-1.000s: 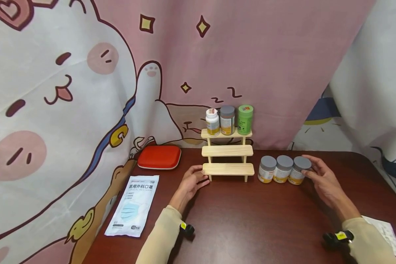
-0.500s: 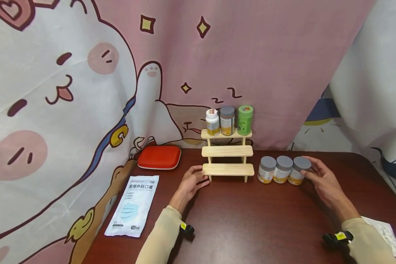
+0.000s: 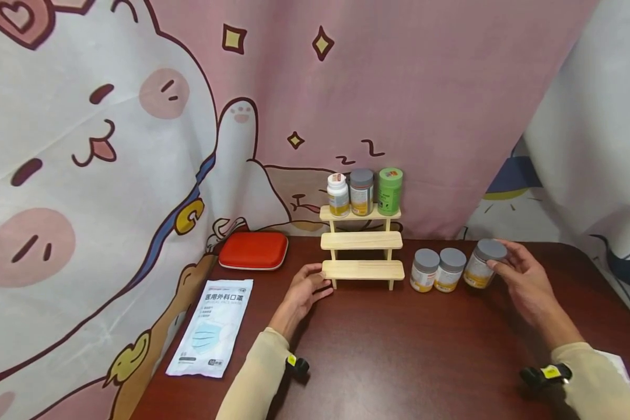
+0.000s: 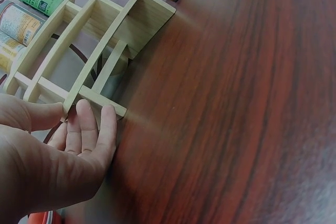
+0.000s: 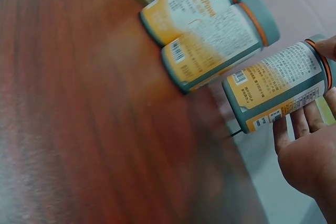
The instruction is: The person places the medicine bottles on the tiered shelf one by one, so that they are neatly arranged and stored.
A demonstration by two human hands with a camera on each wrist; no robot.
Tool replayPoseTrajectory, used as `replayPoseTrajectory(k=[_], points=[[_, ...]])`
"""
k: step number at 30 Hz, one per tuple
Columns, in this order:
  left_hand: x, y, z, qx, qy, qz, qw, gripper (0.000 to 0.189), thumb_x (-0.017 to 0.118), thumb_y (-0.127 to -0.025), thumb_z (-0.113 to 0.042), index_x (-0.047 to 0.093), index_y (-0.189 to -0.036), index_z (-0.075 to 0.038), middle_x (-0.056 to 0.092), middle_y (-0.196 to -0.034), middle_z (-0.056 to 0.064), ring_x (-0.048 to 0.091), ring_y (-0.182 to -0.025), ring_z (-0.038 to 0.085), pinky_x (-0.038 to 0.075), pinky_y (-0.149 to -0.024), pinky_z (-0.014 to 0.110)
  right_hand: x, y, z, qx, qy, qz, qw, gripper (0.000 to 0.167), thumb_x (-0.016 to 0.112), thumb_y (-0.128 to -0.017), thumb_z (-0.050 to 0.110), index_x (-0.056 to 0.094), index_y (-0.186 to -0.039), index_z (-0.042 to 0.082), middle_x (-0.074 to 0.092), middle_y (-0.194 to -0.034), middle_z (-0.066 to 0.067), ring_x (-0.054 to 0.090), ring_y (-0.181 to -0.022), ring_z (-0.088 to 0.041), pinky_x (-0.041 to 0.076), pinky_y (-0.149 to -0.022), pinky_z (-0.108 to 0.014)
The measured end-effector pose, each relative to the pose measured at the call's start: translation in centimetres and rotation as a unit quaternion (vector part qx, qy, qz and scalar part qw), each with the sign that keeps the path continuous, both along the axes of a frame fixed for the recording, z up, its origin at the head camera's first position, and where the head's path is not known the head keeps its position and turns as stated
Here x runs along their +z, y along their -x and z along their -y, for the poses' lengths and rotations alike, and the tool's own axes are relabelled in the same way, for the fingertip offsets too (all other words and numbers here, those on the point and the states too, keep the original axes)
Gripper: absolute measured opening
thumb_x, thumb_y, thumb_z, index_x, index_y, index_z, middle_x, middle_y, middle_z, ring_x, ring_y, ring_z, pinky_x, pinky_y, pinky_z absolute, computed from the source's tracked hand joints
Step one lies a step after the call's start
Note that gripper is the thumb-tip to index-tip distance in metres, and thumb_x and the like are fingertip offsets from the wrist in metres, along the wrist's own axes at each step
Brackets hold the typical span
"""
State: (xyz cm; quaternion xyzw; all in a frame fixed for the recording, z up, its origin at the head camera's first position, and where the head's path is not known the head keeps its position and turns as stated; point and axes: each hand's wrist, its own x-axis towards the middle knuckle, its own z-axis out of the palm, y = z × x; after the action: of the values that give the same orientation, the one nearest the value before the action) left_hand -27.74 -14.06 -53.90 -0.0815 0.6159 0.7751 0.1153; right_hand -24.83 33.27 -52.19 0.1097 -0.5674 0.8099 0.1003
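Note:
My left hand (image 3: 305,287) pinches the left end of the bottom step of a small three-tier wooden display stand (image 3: 362,269), thumb on top and fingers below in the left wrist view. A grey-lidded jar (image 3: 482,271) with a white and yellow label is gripped by my right hand (image 3: 525,283) near its lid. It tilts slightly and stands apart from two matching jars, a middle jar (image 3: 450,271) and a left jar (image 3: 424,271), right of the stand. On the top step are a white bottle (image 3: 338,198), a grey-lidded jar (image 3: 361,192) and a green canister (image 3: 390,192).
A red zip case (image 3: 254,250) lies left of the stand on the dark wooden table (image 3: 388,356). Nearer me on the left is a face mask packet (image 3: 210,328). White paper (image 3: 615,364) shows partly behind the right sleeve. A cartoon-printed curtain (image 3: 441,105) hangs behind the table.
My right hand has moved rightward and slightly up with the end jar, opening a gap from the other two jars. My left hand has stayed on the stand.

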Motion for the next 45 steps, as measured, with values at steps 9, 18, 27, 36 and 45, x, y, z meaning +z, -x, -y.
replayPoseTrajectory(k=[9, 18, 27, 36, 45], points=[[0.2, -0.1, 0.0, -0.003, 0.004, 0.0, 1.0, 0.037, 0.057, -0.105, -0.006, 0.051, -0.141, -0.004, 0.063, -0.101, 0.003, 0.066, -0.093, 0.018, 0.062, -0.102, 0.049, 3.0, 0.3, 0.7, -0.057, -0.021, -0.007, 0.9981, 0.055, 0.063, -0.098, -0.012, 0.052, -0.149, 0.008, 0.063, -0.13, 0.01, 0.06, -0.114, 0.0, 0.05, -0.092, -0.006], [0.1, -0.1, 0.1, -0.004, 0.005, -0.001, 1.0, 0.035, 0.057, -0.105, -0.006, 0.05, -0.14, -0.004, 0.062, -0.103, 0.005, 0.067, -0.092, 0.018, 0.064, -0.098, 0.047, 6.0, 1.5, 2.5, -0.127, -0.085, 0.007, 0.9882, 0.056, 0.073, -0.096, -0.002, 0.056, -0.147, 0.014, 0.062, -0.126, 0.013, 0.055, -0.112, -0.003, 0.048, -0.086, -0.006], [0.4, -0.3, 0.1, -0.006, 0.006, 0.002, 1.0, 0.038, 0.056, -0.105, -0.006, 0.049, -0.142, -0.003, 0.062, -0.103, 0.004, 0.066, -0.093, 0.018, 0.061, -0.104, 0.052, 8.6, 3.1, 5.5, -0.129, -0.137, -0.028, 0.9818, 0.057, 0.077, -0.094, 0.001, 0.057, -0.145, 0.014, 0.063, -0.124, 0.011, 0.059, -0.11, -0.005, 0.052, -0.079, -0.011], [0.4, -0.3, 0.0, -0.004, 0.006, 0.002, 1.0, 0.038, 0.057, -0.105, -0.006, 0.049, -0.142, -0.004, 0.062, -0.103, 0.004, 0.067, -0.092, 0.017, 0.061, -0.103, 0.051, 9.8, 4.1, 8.8, -0.109, -0.175, -0.039, 0.9776, 0.057, 0.076, -0.096, 0.007, 0.055, -0.148, 0.015, 0.063, -0.126, 0.014, 0.059, -0.114, -0.004, 0.051, -0.087, -0.011], [0.4, -0.3, 0.1, -0.004, 0.006, 0.004, 1.0, 0.038, 0.058, -0.105, -0.007, 0.05, -0.142, -0.004, 0.062, -0.105, 0.005, 0.067, -0.093, 0.018, 0.061, -0.104, 0.051, 9.9, 4.5, 12.2, -0.098, -0.247, -0.055, 0.9625, 0.057, 0.078, -0.096, 0.012, 0.056, -0.148, 0.012, 0.065, -0.126, 0.014, 0.062, -0.118, -0.001, 0.052, -0.098, -0.009]])
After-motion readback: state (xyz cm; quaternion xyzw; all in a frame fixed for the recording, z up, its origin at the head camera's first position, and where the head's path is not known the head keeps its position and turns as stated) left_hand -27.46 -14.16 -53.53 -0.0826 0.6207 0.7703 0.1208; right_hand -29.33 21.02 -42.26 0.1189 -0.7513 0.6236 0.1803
